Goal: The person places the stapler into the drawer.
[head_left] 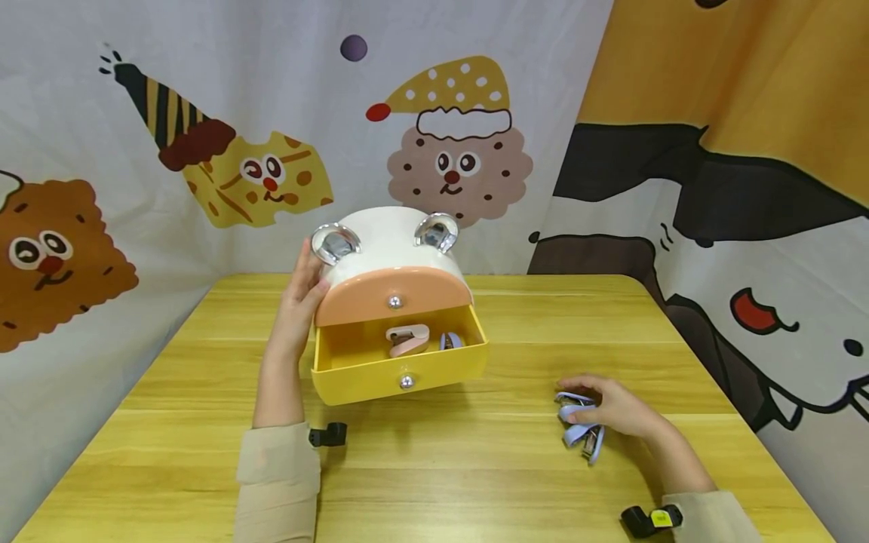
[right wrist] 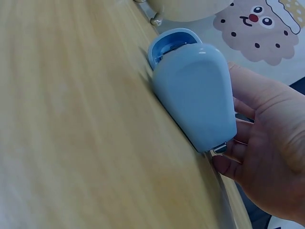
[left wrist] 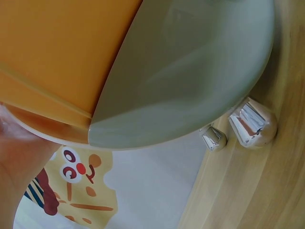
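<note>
A small bear-eared drawer box (head_left: 394, 234) has its yellow drawer (head_left: 363, 383) pulled out. Inside lie a pink mini stapler (head_left: 409, 339) and a bluish-purple mini stapler (head_left: 451, 341). My left hand (head_left: 293, 302) rests along the box's left side, thumb by the front edge and fingers reaching back. To the right on the table, my right hand (head_left: 614, 407) pinches a blue mini stapler (right wrist: 195, 95) between thumb and fingers. Another blue mini stapler (head_left: 593, 443) lies close against it, nearer me.
Above the yellow drawer is a closed orange drawer (head_left: 387, 292); below it, a grey-green drawer (left wrist: 190, 71) shows in the left wrist view. Silver feet (left wrist: 252, 125) stand on the wooden table (head_left: 434, 483). A cartoon-printed curtain (head_left: 285, 45) hangs behind.
</note>
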`<action>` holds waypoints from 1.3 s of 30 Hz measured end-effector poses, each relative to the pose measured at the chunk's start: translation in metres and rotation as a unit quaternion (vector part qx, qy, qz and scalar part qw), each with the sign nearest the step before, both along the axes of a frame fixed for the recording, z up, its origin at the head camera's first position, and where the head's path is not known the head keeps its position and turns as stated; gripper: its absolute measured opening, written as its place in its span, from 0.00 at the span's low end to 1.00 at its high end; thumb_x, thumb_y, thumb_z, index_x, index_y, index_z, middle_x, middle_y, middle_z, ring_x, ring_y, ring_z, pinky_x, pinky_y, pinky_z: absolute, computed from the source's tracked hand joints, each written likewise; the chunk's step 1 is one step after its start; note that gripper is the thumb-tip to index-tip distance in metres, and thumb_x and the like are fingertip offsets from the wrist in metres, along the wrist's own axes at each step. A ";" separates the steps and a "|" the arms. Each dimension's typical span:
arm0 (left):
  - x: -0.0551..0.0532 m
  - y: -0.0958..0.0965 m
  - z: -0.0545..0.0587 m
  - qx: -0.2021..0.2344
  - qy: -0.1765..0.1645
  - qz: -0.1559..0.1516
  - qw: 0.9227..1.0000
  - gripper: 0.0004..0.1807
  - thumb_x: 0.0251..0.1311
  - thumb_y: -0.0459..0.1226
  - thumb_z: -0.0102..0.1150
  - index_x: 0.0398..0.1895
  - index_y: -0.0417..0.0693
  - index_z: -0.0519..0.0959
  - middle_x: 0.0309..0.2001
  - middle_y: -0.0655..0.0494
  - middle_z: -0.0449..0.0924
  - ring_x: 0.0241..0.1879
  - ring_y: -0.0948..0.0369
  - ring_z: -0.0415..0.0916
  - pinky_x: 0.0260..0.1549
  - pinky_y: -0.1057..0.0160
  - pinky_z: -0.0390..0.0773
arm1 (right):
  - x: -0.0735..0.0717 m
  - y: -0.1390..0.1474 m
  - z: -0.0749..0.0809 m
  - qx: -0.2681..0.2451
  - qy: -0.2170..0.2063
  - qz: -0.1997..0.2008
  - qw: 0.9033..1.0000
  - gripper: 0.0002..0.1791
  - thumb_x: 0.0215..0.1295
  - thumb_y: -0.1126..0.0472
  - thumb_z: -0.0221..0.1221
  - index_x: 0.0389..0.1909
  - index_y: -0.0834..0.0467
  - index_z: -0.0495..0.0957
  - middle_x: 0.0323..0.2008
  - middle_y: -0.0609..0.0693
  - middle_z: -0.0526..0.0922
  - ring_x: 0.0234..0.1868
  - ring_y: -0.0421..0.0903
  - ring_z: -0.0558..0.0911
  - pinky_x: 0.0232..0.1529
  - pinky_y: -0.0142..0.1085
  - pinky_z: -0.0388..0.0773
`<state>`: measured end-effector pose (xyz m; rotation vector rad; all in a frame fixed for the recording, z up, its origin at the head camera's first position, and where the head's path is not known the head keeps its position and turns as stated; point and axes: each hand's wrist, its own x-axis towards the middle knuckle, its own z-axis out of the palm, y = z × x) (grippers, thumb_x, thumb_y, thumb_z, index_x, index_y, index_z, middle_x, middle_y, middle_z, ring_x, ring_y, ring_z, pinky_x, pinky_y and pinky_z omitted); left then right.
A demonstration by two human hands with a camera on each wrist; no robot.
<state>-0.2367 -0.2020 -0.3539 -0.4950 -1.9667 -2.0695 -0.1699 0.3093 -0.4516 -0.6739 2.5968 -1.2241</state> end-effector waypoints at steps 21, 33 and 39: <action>-0.001 -0.001 -0.001 -0.002 0.003 -0.004 1.000 0.37 0.69 0.35 0.48 0.76 0.66 0.47 0.73 0.44 0.52 0.72 0.52 0.47 0.68 0.52 0.46 | -0.002 -0.003 -0.009 -0.002 0.025 -0.043 0.999 0.24 0.58 0.54 0.67 0.55 0.58 0.79 0.48 0.50 0.81 0.42 0.42 0.77 0.41 0.33 0.75; -0.002 -0.002 -0.002 -0.004 0.004 -0.003 1.000 0.37 0.69 0.36 0.49 0.76 0.68 0.48 0.72 0.45 0.54 0.71 0.53 0.48 0.68 0.52 0.47 | 0.000 -0.023 0.014 -0.014 0.086 -0.060 0.994 0.22 0.57 0.56 0.68 0.53 0.55 0.81 0.49 0.48 0.81 0.37 0.44 0.75 0.37 0.36 0.72; -0.003 -0.002 -0.001 -0.008 0.005 -0.002 1.000 0.37 0.68 0.36 0.49 0.76 0.68 0.48 0.72 0.47 0.54 0.71 0.54 0.48 0.68 0.53 0.48 | 0.004 -0.042 0.039 -0.032 0.109 -0.061 0.992 0.21 0.57 0.60 0.68 0.53 0.55 0.80 0.50 0.50 0.80 0.41 0.45 0.75 0.39 0.38 0.73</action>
